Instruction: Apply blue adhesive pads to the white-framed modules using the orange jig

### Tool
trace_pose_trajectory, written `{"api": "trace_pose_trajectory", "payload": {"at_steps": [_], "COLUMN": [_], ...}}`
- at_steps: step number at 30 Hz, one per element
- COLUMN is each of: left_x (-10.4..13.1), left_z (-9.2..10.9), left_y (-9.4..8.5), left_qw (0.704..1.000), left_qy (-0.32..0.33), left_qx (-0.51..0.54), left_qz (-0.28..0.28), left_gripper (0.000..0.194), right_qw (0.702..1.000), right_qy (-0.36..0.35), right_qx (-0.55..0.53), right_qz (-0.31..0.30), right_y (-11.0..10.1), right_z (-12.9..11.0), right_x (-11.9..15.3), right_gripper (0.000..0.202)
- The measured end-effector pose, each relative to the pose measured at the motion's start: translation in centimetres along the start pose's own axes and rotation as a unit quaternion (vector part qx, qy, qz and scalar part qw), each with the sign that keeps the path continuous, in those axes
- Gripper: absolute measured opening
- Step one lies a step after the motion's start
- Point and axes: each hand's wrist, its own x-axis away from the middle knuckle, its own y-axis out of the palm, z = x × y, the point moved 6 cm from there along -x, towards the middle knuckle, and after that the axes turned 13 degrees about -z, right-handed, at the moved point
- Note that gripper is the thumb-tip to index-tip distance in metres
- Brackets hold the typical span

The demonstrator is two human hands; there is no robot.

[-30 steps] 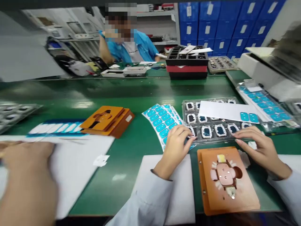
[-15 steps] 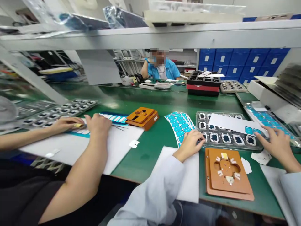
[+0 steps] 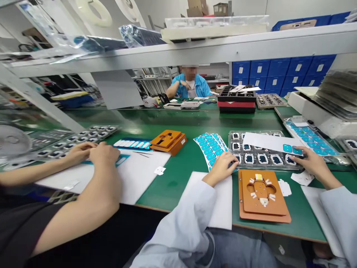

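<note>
My left hand (image 3: 221, 168) is closed, its fingers curled at the near left corner of a clear tray (image 3: 269, 167). A small dark thing shows at its fingertips; I cannot make out what it is. My right hand (image 3: 314, 163) reaches over the tray's right end, thumb and fingers apart. Its thumb is at a white-framed dark part (image 3: 290, 159) in the corner pocket, its forefinger at the end of a white strip (image 3: 267, 141) with two blue stickers. Blue sticker sheets (image 3: 210, 149) lie fanned beside the left hand. Nearer me sits an orange fixture (image 3: 263, 197).
White foam sheets (image 3: 206, 204) lie along the front edge. At left, a co-worker's hands (image 3: 103, 154) work over another foam sheet near a second orange fixture (image 3: 167, 139). A shelf beam (image 3: 195, 48) crosses above. Another person in blue (image 3: 192, 83) sits opposite. Stacked trays (image 3: 337, 93) stand right.
My right hand has moved left and inward over the tray's corner part. My left hand stays by the tray's left corner. The view has shifted slightly; the co-worker's hands are closer together.
</note>
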Motion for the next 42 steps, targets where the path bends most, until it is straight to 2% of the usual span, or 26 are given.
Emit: {"api": "trace_pose_trajectory", "payload": {"at_steps": [4, 13, 18, 21, 26, 31, 37, 39, 42], "left_x": [-0.1, 0.0, 0.0, 0.0, 0.0, -0.1, 0.0, -0.2, -0.3], "left_z": [0.0, 0.2, 0.3, 0.4, 0.5, 0.4, 0.3, 0.0, -0.3], "left_y": [0.0, -0.1, -0.3, -0.3, -0.4, -0.3, -0.6, -0.7, -0.8], "left_qw": [1.000, 1.000, 1.000, 0.999, 0.999, 0.999, 0.999, 0.999, 0.998], "left_qy": [0.008, 0.002, 0.000, 0.001, -0.001, 0.004, 0.020, 0.017, 0.010], "left_qx": [0.000, -0.015, -0.013, -0.008, -0.003, -0.008, -0.014, -0.012, -0.016], "left_qz": [-0.013, -0.022, -0.028, -0.032, -0.034, -0.043, -0.045, -0.050, -0.056], "left_gripper": [0.015, 0.014, 0.016, 0.016, 0.015, 0.017, 0.024, 0.027, 0.031], "right_qw": [0.996, 0.966, 0.945, 0.944, 0.960, 0.961, 0.959, 0.953, 0.952], "right_qy": [0.017, 0.025, 0.035, 0.043, 0.016, -0.010, -0.067, -0.118, -0.148], "right_qx": [-0.075, -0.249, -0.326, -0.325, -0.277, -0.276, -0.275, -0.277, -0.264], "right_qz": [0.041, 0.062, -0.013, -0.037, -0.023, -0.018, -0.014, -0.040, -0.053], "right_y": [-0.6, -1.1, -0.1, 0.0, -0.3, -0.2, 0.2, 0.4, 0.6], "right_z": [0.1, -1.5, -1.7, -1.7, -2.2, -2.5, -2.6, -2.8, -2.6], "right_x": [0.5, 1.8, 2.0, 1.8, 1.9, 2.1, 1.4, 1.0, 0.7], "right_gripper": [0.049, 0.051, 0.072, 0.073, 0.056, 0.065, 0.056, 0.057, 0.058]}}
